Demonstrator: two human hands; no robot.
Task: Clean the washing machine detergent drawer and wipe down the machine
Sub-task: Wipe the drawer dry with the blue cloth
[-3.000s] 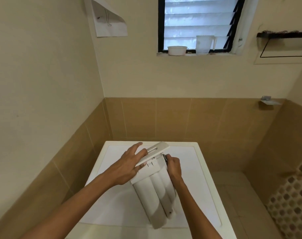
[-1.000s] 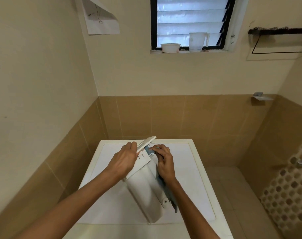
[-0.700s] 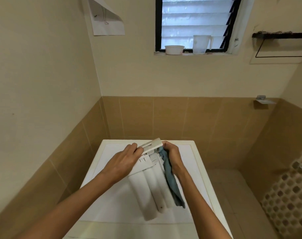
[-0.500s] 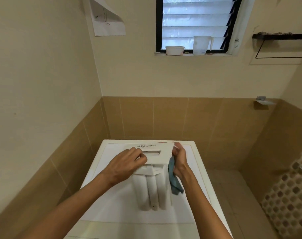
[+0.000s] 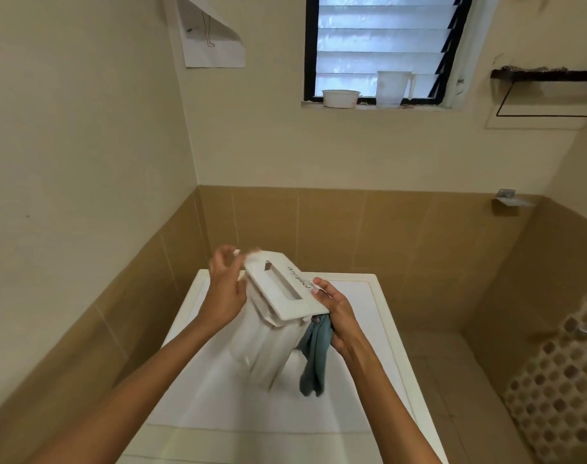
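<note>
The white detergent drawer (image 5: 278,286) is lifted above the white washing machine top (image 5: 352,396). It is tilted, with its front panel turned towards me and its body hanging down, blurred. My left hand (image 5: 225,293) presses against the drawer's left side, fingers curled at the panel's upper corner. My right hand (image 5: 339,313) grips the panel's lower right end with its fingertips. It also holds a blue-grey cloth (image 5: 315,356), which dangles beside the drawer body.
The machine stands in a corner of tan-tiled walls. The window sill above holds a white bowl (image 5: 340,98) and a plastic jug (image 5: 393,88). A paper sheet (image 5: 211,35) hangs at upper left, a dark shelf (image 5: 546,75) at upper right, a white lattice panel (image 5: 560,390) at right.
The drawer came up off the machine top and turned, so its front panel now faces me at a slant. The cloth moved from wiping the drawer's side to hanging under my right hand.
</note>
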